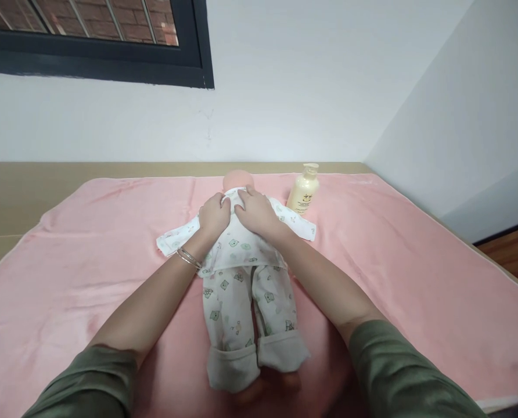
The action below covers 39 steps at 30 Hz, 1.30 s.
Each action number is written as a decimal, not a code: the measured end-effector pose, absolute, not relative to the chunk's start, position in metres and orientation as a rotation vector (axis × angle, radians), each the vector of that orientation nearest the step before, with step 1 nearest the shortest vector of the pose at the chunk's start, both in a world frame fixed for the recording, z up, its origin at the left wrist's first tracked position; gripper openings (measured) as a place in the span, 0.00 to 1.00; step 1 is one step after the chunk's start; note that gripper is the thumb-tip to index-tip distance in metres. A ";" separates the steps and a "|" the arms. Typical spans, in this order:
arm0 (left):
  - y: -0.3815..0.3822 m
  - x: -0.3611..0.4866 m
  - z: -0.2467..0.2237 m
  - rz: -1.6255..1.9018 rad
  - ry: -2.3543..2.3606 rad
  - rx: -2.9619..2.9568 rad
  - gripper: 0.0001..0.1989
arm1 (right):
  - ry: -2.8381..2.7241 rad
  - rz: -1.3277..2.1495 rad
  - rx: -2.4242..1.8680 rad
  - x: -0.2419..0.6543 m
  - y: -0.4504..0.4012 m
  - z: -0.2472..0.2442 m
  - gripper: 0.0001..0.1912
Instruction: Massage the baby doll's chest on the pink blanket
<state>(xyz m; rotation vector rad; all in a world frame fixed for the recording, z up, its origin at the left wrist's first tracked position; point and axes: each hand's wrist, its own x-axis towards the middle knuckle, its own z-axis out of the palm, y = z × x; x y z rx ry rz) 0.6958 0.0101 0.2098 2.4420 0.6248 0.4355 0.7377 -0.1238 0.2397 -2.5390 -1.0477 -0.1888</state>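
Observation:
A baby doll [238,179] lies stretched out in the middle, head away from me. It wears a white printed shirt [241,251] and matching trousers [229,302] with turned-up cuffs. The shirt's sleeves spread out to both sides. My left hand [214,215] is closed over the shirt near the doll's left-side shoulder in view, fingers curled into the cloth. Just beside it my right hand [258,213] lies on the upper shirt below the head, its fingers stretched out. My hands hide part of the shoulders, and I cannot make out a face on the doll.
A pink blanket [123,232] covers most of the wooden surface [19,191] under the doll. A cream pump bottle [304,190] stands to the right of the doll's head. Behind rises a white wall [285,87] with a dark-framed window [193,52].

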 end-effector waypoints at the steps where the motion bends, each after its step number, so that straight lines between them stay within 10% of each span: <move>1: 0.010 0.696 0.210 0.437 0.625 2.439 0.17 | -1.029 -0.204 -2.525 0.737 -0.125 0.245 0.24; 29: 0.021 0.666 0.270 0.450 0.455 1.853 0.09 | -0.509 -0.667 -2.216 0.829 -0.253 0.320 0.30; 39: -0.067 0.690 0.322 0.198 0.162 1.167 0.31 | -0.445 -0.683 -2.315 0.804 -0.243 0.335 0.33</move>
